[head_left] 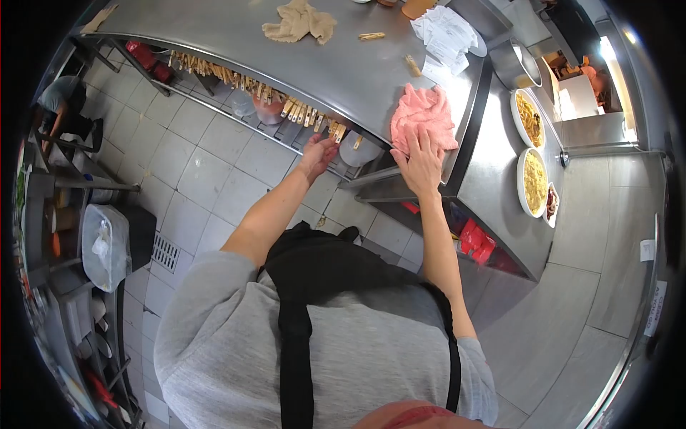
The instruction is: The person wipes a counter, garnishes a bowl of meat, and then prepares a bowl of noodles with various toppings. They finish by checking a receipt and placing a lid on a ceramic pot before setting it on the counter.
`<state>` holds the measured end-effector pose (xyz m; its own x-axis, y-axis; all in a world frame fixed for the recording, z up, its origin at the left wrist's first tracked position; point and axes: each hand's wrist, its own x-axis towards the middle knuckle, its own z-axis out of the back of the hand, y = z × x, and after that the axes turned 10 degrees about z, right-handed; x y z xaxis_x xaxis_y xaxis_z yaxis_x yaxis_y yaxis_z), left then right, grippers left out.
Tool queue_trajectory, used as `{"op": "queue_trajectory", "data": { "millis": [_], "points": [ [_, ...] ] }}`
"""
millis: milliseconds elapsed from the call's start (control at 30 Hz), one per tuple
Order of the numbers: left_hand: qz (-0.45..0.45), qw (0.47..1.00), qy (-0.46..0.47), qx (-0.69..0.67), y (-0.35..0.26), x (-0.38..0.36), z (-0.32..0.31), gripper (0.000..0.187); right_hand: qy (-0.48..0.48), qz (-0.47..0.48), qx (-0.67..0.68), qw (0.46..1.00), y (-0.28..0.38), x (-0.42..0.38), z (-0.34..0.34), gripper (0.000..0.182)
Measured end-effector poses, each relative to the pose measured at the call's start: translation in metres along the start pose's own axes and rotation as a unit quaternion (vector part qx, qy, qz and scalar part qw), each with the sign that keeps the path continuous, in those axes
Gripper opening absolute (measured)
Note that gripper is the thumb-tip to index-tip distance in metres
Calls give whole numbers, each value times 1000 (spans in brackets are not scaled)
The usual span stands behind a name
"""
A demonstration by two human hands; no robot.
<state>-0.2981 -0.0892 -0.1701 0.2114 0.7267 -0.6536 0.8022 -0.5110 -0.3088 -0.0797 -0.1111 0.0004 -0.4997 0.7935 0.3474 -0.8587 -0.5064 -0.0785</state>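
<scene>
A crumpled pink cloth [423, 111] lies at the right end of the steel table [236, 32]. My right hand [420, 161] rests flat on its near edge, fingers stretched out. A row of wooden clothespins [293, 111] hangs along the table's front edge, several with markings on them. Just below the row's right end is my left hand [319, 153], palm partly upward and fingers loosely extended, their tips right at the last clothespins [336, 131].
A beige cloth [299, 21], loose clothespins [371, 36] and paper slips [444, 36] lie on the table. To the right, a counter [493, 168] bears oval dishes of food [534, 182]. A lined bin [106, 243] stands at left; a person [61, 107] bends farther back.
</scene>
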Motion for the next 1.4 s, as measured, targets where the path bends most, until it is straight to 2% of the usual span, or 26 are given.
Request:
{"op": "queue_trajectory", "data": {
  "millis": [67, 267, 333, 367, 400, 433, 467, 533, 567, 600, 633, 667, 700, 733, 767, 800, 833, 900, 933, 1033, 1067, 1133, 1167, 1300, 1333, 1400],
  "points": [
    [-7, 1000, -1, 5, -1, -1, 1, 69, -12, 3, -3, 1000, -1, -1, -1, 60],
    [50, 994, 82, -52, -3, 13, 5, 35, -19, 12, 0, 1000, 1, 0, -2, 60],
    [72, 995, 62, -5, 2, 22, 14, 25, -52, 14, -8, 999, -3, 0, -2, 58],
    [90, 995, 27, 30, -2, 8, 7, 28, -47, 18, -5, 999, 1, 0, 9, 54],
    [91, 993, 58, 42, 0, 21, 17, 32, -87, 27, 4, 996, -3, -2, 7, 50],
    [152, 932, 328, 10, -5, 42, 40, 31, -60, 14, 18, 998, -1, -1, 19, 50],
    [197, 900, 388, -15, -9, 42, 40, 27, -88, 30, 23, 995, -5, -5, 18, 50],
    [100, 974, 200, 39, -6, 24, 29, 22, -70, -15, 77, 994, -8, -12, 15, 59],
    [115, 958, 253, 76, -11, 35, 50, 25, -50, -22, 72, 996, -5, -14, 26, 60],
    [68, 986, 115, 103, -9, 21, 52, 26, -62, -31, 83, 994, -6, -17, 20, 59],
    [24, 985, 112, 128, -6, 0, 60, 25, -109, -12, 74, 991, -11, -21, 7, 56],
    [43, 984, 87, 149, -8, -8, 75, 22, -152, 9, 58, 987, -18, -25, -1, 53],
    [55, 973, 110, 194, -8, -12, 92, 18, -188, 20, 105, 976, -18, -22, 16, 43],
    [56, 972, 36, 225, 0, -8, 106, 17, -288, -49, 162, 943, -5, -32, 33, 34],
    [39, 936, 86, 339, 5, -10, 116, 15, -193, -48, 177, 964, 2, -44, 43, 32],
    [36, 897, 84, 433, 21, -23, 94, 14, -225, -38, 180, 957, 12, -55, 30, 31],
    [27, 850, 76, 521, 32, -56, 64, 14, -40, -39, 238, 970, 16, -67, 19, 28],
    [-34, 743, 150, 651, 56, -98, -16, 13, 139, -10, 278, 950, 25, -82, 33, 24],
    [-68, 680, 183, 706, 66, -111, -51, 13, 151, -28, 293, 944, 25, -92, 36, 24],
    [-258, 592, 293, 705, 94, -115, -123, 14, 159, -75, 315, 933, -2, -110, 46, 22],
    [-261, 578, 294, 715, 101, -110, -139, 9, 147, -89, 309, 935, -20, -113, 54, 21],
    [-216, 638, 312, 671, 121, -110, -174, 7, 156, -117, 300, 934, -55, -119, 81, 16],
    [-192, 666, 316, 648, 131, -110, -189, 7, 132, -87, 277, 948, -74, -127, 84, 14],
    [-268, 675, 336, 600, 182, -104, -248, 6, 44, -119, 320, 939, -160, -173, 118, 12],
    [-283, 634, 341, 634, 191, -97, -262, 9, -30, -151, 346, 925, -184, -189, 132, 13],
    [-285, 588, 347, 673, 214, -95, -295, 18, -143, -161, 289, 933, -245, -227, 158, 17]
  ]
}}
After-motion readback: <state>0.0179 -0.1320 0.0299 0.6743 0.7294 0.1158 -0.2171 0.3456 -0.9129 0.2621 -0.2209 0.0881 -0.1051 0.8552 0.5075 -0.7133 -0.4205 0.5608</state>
